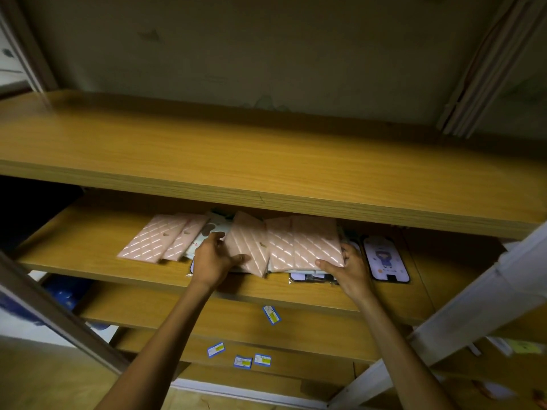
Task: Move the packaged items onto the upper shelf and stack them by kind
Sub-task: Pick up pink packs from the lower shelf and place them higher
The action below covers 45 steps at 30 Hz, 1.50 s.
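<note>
Several flat pink quilted packages lie spread on the second wooden shelf (88, 247), under the upper shelf (207, 149), which is bare. My left hand (211, 261) grips the edge of a tilted pink package (251, 241) in the middle. My right hand (352, 269) holds the right pink package (313, 244) by its lower corner, thumb on top. Two more pink packages (154, 235) lie overlapping at the left. A white patterned package (211, 229) peeks out behind my left hand. A phone case package with a cartoon figure (384, 258) lies to the right; others sit partly hidden beneath the pink ones.
White metal uprights (479, 306) slant across the right and lower left. Small blue and white cards (271, 315) lie on the lower shelves. A blue object (65, 291) sits low at the left. The wall stands behind the upper shelf.
</note>
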{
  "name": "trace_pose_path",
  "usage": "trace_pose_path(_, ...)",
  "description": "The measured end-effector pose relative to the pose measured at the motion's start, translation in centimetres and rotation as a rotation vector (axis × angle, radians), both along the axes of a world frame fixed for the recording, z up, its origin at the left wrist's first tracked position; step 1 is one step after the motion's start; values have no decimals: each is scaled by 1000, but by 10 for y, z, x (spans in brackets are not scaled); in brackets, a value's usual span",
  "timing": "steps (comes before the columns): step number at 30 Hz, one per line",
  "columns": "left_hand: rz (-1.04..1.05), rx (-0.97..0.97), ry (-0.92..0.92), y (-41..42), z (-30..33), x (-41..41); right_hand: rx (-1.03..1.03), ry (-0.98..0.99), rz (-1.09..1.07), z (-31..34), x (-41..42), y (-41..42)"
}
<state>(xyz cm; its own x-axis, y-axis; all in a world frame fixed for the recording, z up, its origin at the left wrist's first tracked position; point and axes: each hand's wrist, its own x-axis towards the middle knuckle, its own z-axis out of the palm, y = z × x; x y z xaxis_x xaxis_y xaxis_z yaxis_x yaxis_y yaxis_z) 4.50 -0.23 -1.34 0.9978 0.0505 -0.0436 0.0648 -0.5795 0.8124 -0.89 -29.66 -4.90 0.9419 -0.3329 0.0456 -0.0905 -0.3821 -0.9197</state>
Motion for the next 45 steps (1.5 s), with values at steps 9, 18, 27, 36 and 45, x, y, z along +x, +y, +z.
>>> trace_pose_path(9,-29,-320,147,7,3,3,38,26,-111,12,2,1)
trace_pose_path(18,-15,-471,42,29,-5,-4,208,51,-173,22,1,1)
trace_pose_path(27,-117,-522,-5,40,-3,-22,363,-42,-212,30,-22,5)
trace_pose_path(36,-371,-692,38,-27,2,-72,241,-159,-248,49,-145,-18)
trace_pose_path(45,-655,-744,108,-112,10,-168,274,-285,-463,63,-320,-27)
